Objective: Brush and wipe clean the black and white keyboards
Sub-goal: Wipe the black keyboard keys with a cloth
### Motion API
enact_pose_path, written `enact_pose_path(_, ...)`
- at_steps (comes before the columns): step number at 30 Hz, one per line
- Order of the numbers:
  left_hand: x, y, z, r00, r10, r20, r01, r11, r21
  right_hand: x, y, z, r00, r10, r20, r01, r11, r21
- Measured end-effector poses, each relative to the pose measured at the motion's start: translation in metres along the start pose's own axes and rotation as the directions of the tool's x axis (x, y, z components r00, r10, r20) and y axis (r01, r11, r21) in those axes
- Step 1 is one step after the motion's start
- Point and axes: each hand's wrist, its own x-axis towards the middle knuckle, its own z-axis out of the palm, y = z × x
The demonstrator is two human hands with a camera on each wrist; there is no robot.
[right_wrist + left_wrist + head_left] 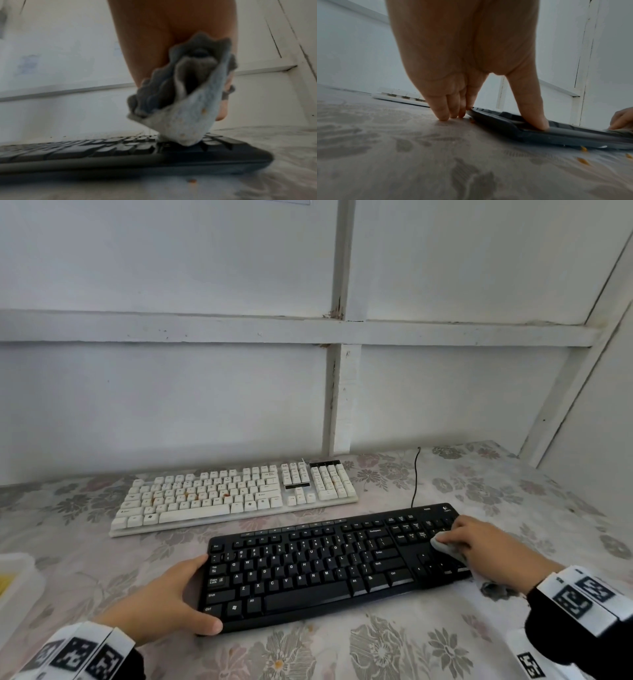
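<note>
My left hand [164,601] is clasping the black keyboard [308,570] by its left end while my right hand [486,546] is gripping a cloth [445,547] against its keys.

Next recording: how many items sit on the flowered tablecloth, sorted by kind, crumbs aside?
Keyboards: 2, the black keyboard and the white keyboard
Cloths: 1, the cloth under the right hand
Containers: 1, the white container at the left edge
Cables: 1, the black cable
Total: 5
</note>
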Motion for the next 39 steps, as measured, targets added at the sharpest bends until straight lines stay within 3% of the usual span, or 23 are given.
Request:
enact_pose_path(9, -0.002, 0.003, 0.001, 1.000, 0.020, -0.003, -0.020, 0.999, -0.033, 0.001, 0.029, -0.013, 0.995, 0.096, 0.023, -0.093, 0.992, -0.090)
enact_pose_path(14, -0.002, 0.006, 0.001, 0.999, 0.034, -0.001, -0.034, 0.999, -0.027, 0.010, 0.026, -0.013, 0.983, 0.176, -0.059, -0.183, 0.974, -0.136)
enact_pose_path(16, -0.003, 0.007, 0.001, 0.999, 0.039, -0.002, -0.039, 0.998, -0.040, 0.008, 0.019, -0.015, 0.987, 0.134, -0.086, -0.143, 0.983, -0.113)
enact_pose_path(19, -0.003, 0.006, 0.001, 0.999, 0.034, 0.002, -0.034, 0.999, -0.031, -0.001, 0.001, -0.014, 1.000, -0.014, 0.006, 0.014, 0.999, 0.030)
enact_pose_path(21, -0.003, 0.006, 0.001, 0.999, 0.034, 0.008, -0.033, 0.999, -0.041, -0.005, -0.003, -0.011, 0.998, -0.048, 0.041, 0.048, 0.999, -0.002)
enact_pose_path(27, -0.004, 0.011, 0.002, 0.999, 0.041, 0.024, -0.039, 0.998, -0.058, -0.004, 0.023, -0.015, 0.995, 0.085, 0.057, -0.075, 0.984, -0.161)
enact_pose_path(33, -0.004, 0.009, 0.001, 1.000, 0.012, 0.013, -0.012, 0.999, -0.038, 0.009, 0.028, -0.017, 0.992, 0.129, 0.001, -0.128, 0.983, -0.130)
enact_pose_path(36, -0.003, 0.010, 0.001, 1.000, 0.015, 0.012, -0.015, 0.999, -0.037, 0.011, 0.021, -0.014, 0.996, 0.080, -0.044, -0.084, 0.990, -0.110)
enact_pose_path(39, -0.003, 0.009, 0.001, 1.000, 0.004, 0.008, -0.003, 0.999, -0.043, 0.003, 0.013, -0.017, 0.999, 0.043, 0.014, -0.043, 0.999, 0.005)
